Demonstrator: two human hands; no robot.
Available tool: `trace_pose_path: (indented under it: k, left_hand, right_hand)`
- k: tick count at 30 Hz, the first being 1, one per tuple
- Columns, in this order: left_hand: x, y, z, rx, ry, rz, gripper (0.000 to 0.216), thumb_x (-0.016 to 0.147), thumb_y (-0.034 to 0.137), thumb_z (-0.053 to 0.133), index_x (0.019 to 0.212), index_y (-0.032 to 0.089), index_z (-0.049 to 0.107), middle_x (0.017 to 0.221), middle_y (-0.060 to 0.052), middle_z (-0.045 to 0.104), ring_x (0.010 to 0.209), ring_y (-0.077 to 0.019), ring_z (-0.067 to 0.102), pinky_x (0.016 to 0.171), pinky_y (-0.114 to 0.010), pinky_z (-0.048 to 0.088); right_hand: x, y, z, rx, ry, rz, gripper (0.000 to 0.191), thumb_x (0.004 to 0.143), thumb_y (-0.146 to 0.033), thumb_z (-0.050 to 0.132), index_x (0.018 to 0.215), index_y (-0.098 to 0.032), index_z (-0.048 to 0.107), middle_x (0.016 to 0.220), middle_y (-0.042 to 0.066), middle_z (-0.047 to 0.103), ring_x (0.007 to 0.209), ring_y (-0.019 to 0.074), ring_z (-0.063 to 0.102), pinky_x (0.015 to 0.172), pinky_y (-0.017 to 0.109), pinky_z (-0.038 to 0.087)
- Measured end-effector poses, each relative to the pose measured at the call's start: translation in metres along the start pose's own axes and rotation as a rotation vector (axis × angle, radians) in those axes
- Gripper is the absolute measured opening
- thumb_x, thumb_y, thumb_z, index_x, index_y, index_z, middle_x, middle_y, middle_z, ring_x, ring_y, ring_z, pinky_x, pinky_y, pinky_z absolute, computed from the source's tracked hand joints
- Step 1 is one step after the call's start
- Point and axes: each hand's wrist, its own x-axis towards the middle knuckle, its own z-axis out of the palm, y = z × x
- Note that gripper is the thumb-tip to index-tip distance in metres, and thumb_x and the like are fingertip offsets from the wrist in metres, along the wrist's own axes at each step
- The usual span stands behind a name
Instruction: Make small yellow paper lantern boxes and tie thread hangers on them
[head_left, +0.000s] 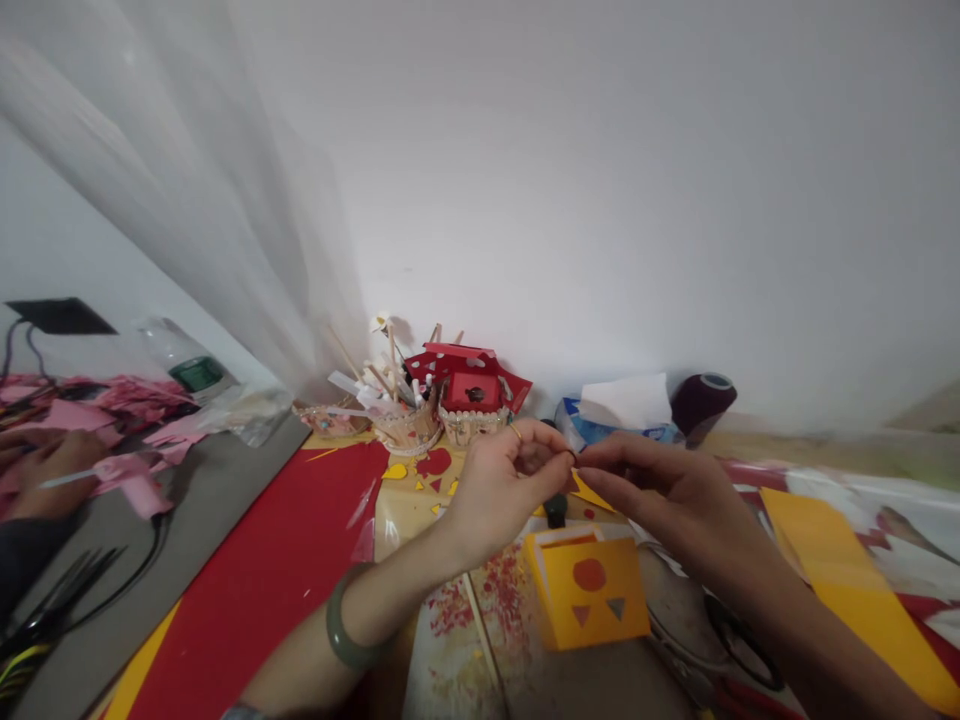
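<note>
My left hand point(499, 490), with a green bangle point(349, 620) on its wrist, is closed in a pinch at the middle of the work table. Fingertip to fingertip with it, my right hand point(667, 490) pinches too. Something tiny and dark shows between the fingertips, too small to name. Below the hands sits a yellow paper box point(592, 600), open at the top, with a red circle and two small triangles on its front. A thin wooden stick point(486, 640) lies left of the box on a paint-spotted sheet point(450, 660).
Baskets point(409, 425) of sticks and a red box point(474, 392) stand along the wall. A tissue pack point(626, 410) and dark thread cone point(703, 405) are behind my right hand. Scissors point(739, 640) lie right. At left, another person's hand point(56, 470) is by a pink glue gun point(135, 485).
</note>
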Motion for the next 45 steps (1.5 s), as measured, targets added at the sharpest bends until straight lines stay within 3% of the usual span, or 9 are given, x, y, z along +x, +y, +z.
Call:
trace_pose_path:
  k: [9, 13, 19, 31, 37, 45]
  left_hand:
    - [-0.002, -0.002, 0.002, 0.143, 0.066, 0.081, 0.005, 0.069, 0.019, 0.061, 0.073, 0.016, 0.061, 0.062, 0.002, 0.060, 0.057, -0.0086, 0.056, 0.056, -0.019, 0.046]
    - [-0.001, -0.003, 0.003, 0.006, 0.031, 0.020, 0.007, 0.066, 0.018, 0.064, 0.071, 0.015, 0.060, 0.057, 0.003, 0.058, 0.052, -0.0072, 0.055, 0.052, -0.018, 0.044]
    - [0.003, -0.002, 0.001, -0.287, -0.126, -0.136, 0.016, 0.063, 0.022, 0.072, 0.068, 0.014, 0.059, 0.053, 0.002, 0.062, 0.046, -0.0090, 0.058, 0.046, -0.020, 0.047]
    - [0.009, -0.007, -0.004, -0.419, -0.115, -0.173, 0.012, 0.065, 0.022, 0.076, 0.072, 0.014, 0.071, 0.064, -0.002, 0.071, 0.053, -0.0083, 0.064, 0.055, -0.018, 0.052]
    - [0.008, -0.005, 0.000, -0.339, -0.006, -0.124, 0.008, 0.061, 0.016, 0.075, 0.069, 0.014, 0.072, 0.060, -0.001, 0.070, 0.053, -0.0094, 0.064, 0.054, -0.019, 0.052]
    - [0.004, -0.004, 0.004, -0.260, 0.029, -0.059, 0.014, 0.060, 0.011, 0.072, 0.071, 0.015, 0.066, 0.065, 0.001, 0.071, 0.061, -0.0091, 0.065, 0.063, -0.019, 0.053]
  right_hand:
    - [-0.002, -0.001, 0.006, -0.045, 0.099, -0.018, 0.015, 0.074, -0.029, 0.057, 0.065, -0.020, 0.065, 0.055, -0.001, 0.061, 0.049, 0.0114, 0.053, 0.043, 0.021, 0.038]
    - [-0.001, -0.002, 0.007, -0.040, 0.096, 0.022, 0.016, 0.072, -0.028, 0.054, 0.061, -0.019, 0.061, 0.052, -0.002, 0.057, 0.048, 0.0105, 0.050, 0.043, 0.020, 0.036]
    - [-0.001, -0.005, 0.005, 0.024, 0.096, 0.053, 0.015, 0.072, -0.029, 0.054, 0.063, -0.019, 0.062, 0.055, 0.000, 0.060, 0.051, 0.0119, 0.051, 0.046, 0.022, 0.039]
    - [-0.003, 0.001, 0.006, -0.083, 0.221, -0.098, 0.009, 0.076, -0.024, 0.056, 0.077, -0.021, 0.065, 0.061, -0.001, 0.063, 0.053, 0.0109, 0.056, 0.047, 0.021, 0.043]
    - [-0.005, 0.000, 0.004, -0.296, 0.289, -0.287, 0.012, 0.078, -0.018, 0.056, 0.080, -0.020, 0.068, 0.060, -0.002, 0.060, 0.049, 0.0084, 0.052, 0.044, 0.020, 0.040]
    - [-0.004, 0.006, 0.007, -0.412, 0.368, -0.359, 0.013, 0.082, -0.020, 0.056, 0.078, -0.019, 0.068, 0.059, -0.001, 0.062, 0.045, 0.0078, 0.049, 0.044, 0.020, 0.040]
